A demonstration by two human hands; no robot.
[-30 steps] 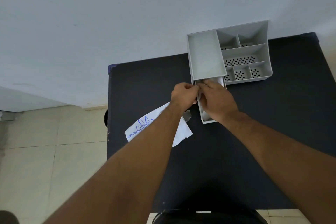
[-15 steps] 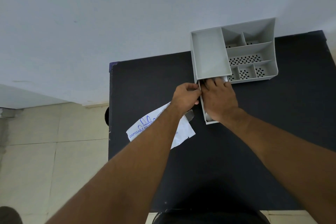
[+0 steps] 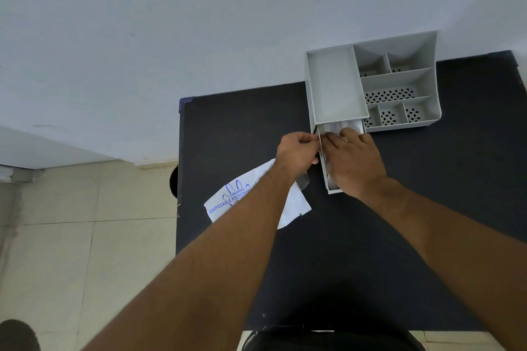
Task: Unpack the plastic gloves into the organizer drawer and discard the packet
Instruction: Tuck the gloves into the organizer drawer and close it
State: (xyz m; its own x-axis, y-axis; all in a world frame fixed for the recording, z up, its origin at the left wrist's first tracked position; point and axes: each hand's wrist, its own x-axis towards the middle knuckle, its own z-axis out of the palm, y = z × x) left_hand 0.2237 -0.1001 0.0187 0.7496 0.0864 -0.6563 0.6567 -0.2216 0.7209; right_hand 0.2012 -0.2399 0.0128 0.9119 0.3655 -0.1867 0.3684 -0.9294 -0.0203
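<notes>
Toward the far right of the black table [image 3: 228,122], a grey organizer [image 3: 336,85] stands against the pale wall [image 3: 171,23], and its drawer [image 3: 330,190] is pulled out toward the person. Both hands meet at that drawer. Left hand [image 3: 296,152] sits at the drawer's left wall, fingers curled and pinched onto its rim. Right hand [image 3: 352,161] lies palm down inside the drawer, fingers spread flat and pressing on the plastic gloves [image 3: 338,128]; it is not gripping them, only holding them down. A crinkled, translucent patch of the gloves shows just beyond the right fingertips, at about twelve o'clock from that hand, tucked under the organizer's top tray; the rest is hidden by the hand.

The drawer's long axis runs roughly from six o'clock to twelve o'clock, tilted slightly, with its open front end nearest the person and its far end inside the organizer body.

At about eight o'clock from the left hand lies the packet [image 3: 228,198], white with blue lettering, flat on the table and partly covered by the left forearm. Its long axis runs from eight o'clock to two o'clock, and one end overhangs the table's left edge. A small clear scrap [image 3: 302,180] lies between the packet and the drawer. At three o'clock from the drawer's slot are the organizer's perforated compartments [image 3: 389,94]. Tiled floor [image 3: 71,222] lies beyond the table's left side.
</notes>
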